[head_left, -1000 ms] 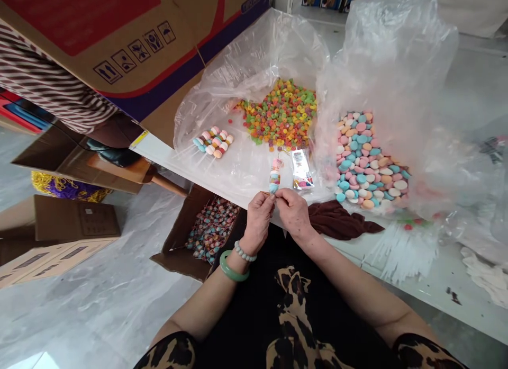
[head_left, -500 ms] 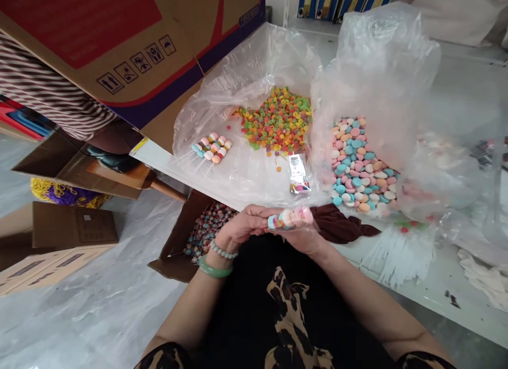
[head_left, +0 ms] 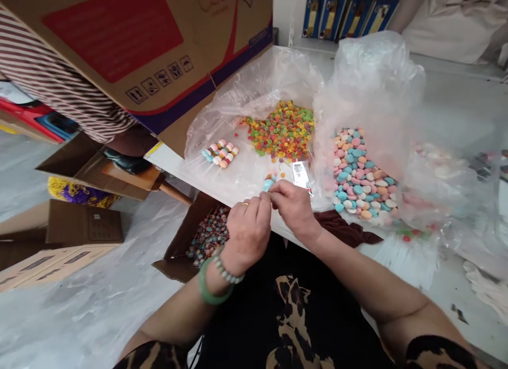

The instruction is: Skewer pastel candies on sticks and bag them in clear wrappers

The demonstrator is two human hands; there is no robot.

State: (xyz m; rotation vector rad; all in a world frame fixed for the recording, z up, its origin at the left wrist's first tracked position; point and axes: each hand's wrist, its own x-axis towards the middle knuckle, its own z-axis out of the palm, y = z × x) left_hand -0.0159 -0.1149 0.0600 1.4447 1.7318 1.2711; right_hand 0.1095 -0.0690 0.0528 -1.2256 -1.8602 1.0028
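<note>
My left hand point(head_left: 249, 228), with a green bangle and a bead bracelet at its wrist, is closed at the near end of a candy skewer point(head_left: 269, 182). The fingertips of my right hand point(head_left: 292, 206) pinch at the same spot, touching the left fingers. Only the blue and coloured far end of the skewer shows beyond them; its stick is hidden. Several more candy skewers point(head_left: 221, 153) lie side by side on the plastic sheet ahead. A silver printed packet point(head_left: 302, 174) lies just past my right hand, beside a heap of ring gummies point(head_left: 283, 129).
Pastel oval candies point(head_left: 359, 176) fill a clear bag on the right. White sticks point(head_left: 413, 258) lie near the table's front edge, past a brown cloth point(head_left: 345, 228). Below left stands an open carton of wrapped candies point(head_left: 208, 234). A large carton point(head_left: 159, 46) borders the table; a person's striped sleeve point(head_left: 59, 78) shows behind.
The candy skewer has turned from pointing right to pointing away from me. Both hands have come together at its near end, left hand now knuckles up. The view has shifted slightly.
</note>
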